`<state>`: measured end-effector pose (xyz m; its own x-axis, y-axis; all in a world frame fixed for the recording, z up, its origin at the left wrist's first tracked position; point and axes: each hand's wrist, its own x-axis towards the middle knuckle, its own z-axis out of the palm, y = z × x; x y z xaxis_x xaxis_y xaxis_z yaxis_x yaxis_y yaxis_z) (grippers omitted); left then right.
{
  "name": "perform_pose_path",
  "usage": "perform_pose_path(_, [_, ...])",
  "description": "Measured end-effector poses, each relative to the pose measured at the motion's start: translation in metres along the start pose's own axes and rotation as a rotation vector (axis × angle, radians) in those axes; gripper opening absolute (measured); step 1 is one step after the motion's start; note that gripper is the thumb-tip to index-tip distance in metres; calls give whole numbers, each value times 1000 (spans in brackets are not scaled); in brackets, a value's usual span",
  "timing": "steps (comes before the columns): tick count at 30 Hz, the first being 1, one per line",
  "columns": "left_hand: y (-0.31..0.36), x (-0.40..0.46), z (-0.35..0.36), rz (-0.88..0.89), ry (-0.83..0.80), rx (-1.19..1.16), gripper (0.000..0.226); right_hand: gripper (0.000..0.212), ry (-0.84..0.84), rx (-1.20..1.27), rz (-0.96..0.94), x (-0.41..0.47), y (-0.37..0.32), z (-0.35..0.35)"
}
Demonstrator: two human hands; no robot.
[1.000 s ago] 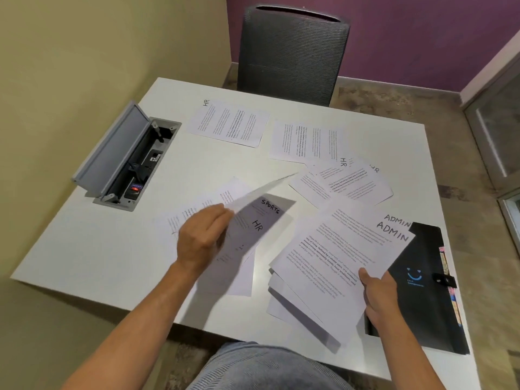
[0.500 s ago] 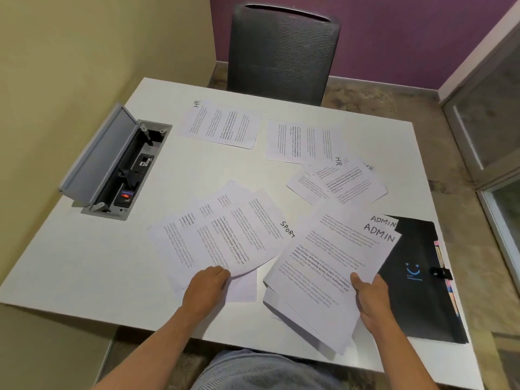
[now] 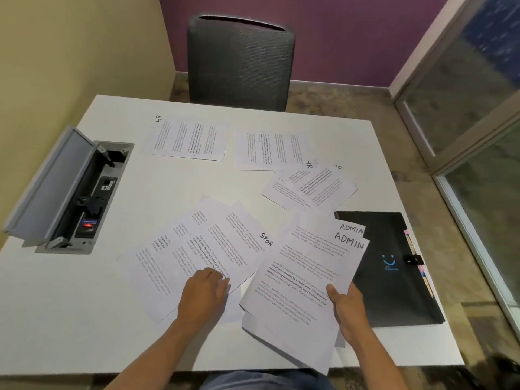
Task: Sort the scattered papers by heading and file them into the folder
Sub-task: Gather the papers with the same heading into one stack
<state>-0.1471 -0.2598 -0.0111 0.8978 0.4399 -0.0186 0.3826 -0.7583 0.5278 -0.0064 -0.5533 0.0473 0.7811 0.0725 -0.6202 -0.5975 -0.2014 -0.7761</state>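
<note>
Worktop (image 3: 92, 313): white, fills the frame's middle.
Folder (image 3: 394, 291): black, closed, lower right.
ADMIN stack (image 3: 304, 280): your right hand (image 3: 350, 312) grasps its edge.
SPORTS sheets (image 3: 225, 249): your left hand (image 3: 204, 296) rests on them, fingers relaxed.
HR sheets (image 3: 187, 139): upper centre.

Free: your bare table (image 3: 174, 190) centre-left | Blocked: open cable box (image 3: 70, 192) far left; black folder (image 3: 391, 266) right; chair (image 3: 239, 63) behind
</note>
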Motion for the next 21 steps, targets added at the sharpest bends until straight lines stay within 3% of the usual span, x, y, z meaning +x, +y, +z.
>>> perform_pose_path(7, [46, 69, 14, -163, -64, -168, 28, 34, 49, 44, 25, 12, -2, -17])
perform_pose_path(14, [85, 153, 25, -286, -114, -198, 39, 31, 60, 72, 32, 40, -19, -32])
perform_pose_path(21, [91, 239, 25, -529, -16, -269, 55, 35, -18, 66, -19, 82, -40, -31])
